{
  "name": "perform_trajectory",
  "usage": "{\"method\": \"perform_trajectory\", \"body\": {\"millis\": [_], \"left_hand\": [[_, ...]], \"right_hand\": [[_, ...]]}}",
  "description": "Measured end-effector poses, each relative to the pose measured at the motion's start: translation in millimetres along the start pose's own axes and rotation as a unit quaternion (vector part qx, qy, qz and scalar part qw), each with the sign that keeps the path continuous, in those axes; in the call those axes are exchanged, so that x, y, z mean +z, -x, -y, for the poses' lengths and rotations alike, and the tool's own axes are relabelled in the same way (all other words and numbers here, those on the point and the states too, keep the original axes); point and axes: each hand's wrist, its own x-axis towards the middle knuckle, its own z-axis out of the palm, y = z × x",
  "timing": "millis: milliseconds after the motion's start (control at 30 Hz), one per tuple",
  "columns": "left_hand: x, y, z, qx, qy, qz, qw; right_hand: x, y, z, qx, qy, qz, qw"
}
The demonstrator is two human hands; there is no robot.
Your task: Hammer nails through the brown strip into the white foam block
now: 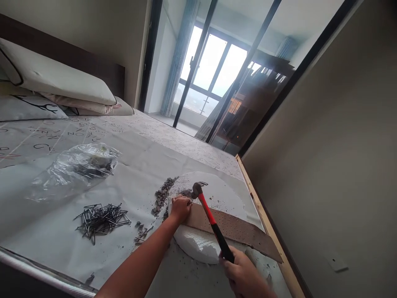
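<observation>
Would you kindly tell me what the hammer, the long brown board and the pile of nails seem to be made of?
Hammer: dull grey metal head, likely steel; smooth red-and-black handle, perhaps rubber or plastic.
Brown board: flat, matte and dotted, probably wood or fibreboard.
Nails: thin grey shafts with a metallic sheen, likely steel.

Claw hammer (212, 218) and perforated brown strip (231, 227), lower centre

Right hand (243, 271), lower right of centre: closed round the hammer's black grip; red shaft slanting up leftward. Left hand (180, 209), lower centre: fingers bunched at the strip's left end, just beside the hammer head; anything pinched there too small to tell. Round white block (198, 244): beneath the strip. Grey rubble (161, 196): along the block's left edge. Loose nails (102, 220), lower left: one heap. Clear plastic bag (74, 167), left: crumpled, dark contents. Pillows (68, 80), upper left: stacked. Sliding glass doors (203, 74): upper centre.
</observation>
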Motion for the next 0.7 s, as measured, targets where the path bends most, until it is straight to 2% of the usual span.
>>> {"method": "perform_trajectory", "body": {"millis": [233,467,567,700], "left_hand": [[0.2,0.1,0.0,0.005,0.001,0.002,1.0],[1.4,1.1,2.0,0.016,0.001,0.0,1.0],[0.2,1.0,4.1,0.009,0.042,-0.024,0.999],[-4.0,-0.8,7.9,-0.041,0.142,-0.065,0.987]], "right_hand": [[0.4,-4.0,-12.3,-0.04,-0.01,-0.05,0.998],[-6.1,5.8,0.9,-0.078,0.011,-0.056,0.995],[-1.9,3.0,-0.2,-0.067,0.021,-0.042,0.997],[10.9,-6.4,-6.5,-0.028,0.024,-0.026,0.999]]}}
